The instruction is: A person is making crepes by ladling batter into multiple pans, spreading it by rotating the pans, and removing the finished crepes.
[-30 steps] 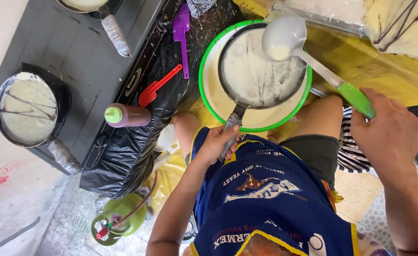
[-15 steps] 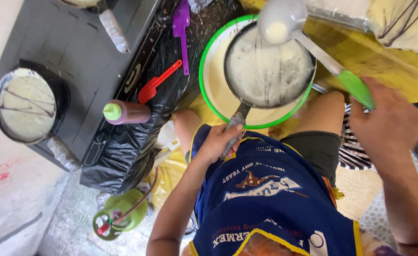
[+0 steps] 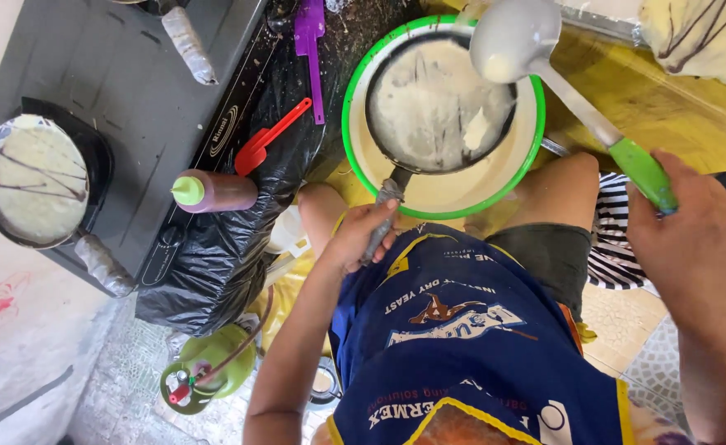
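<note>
Blue apron (image 3: 470,330) cloth lies nearest, over the person's lap. Just beyond it the left hand (image 3: 363,235) has its fingers (image 3: 383,213) wrapped around the pan handle (image 3: 387,198), which runs away from the body to the dark pan (image 3: 438,103) held over the green-rimmed bowl (image 3: 524,156). The right hand (image 3: 692,239) grips the green ladle handle (image 3: 643,173); its long shaft slants up-left, holding the ladle cup (image 3: 515,37) over the pan's far right edge, batter dripping in.

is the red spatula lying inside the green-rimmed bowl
No, the red spatula lies on the black plastic beside the stove, outside the green-rimmed bowl, which sits under the small pan.
</note>
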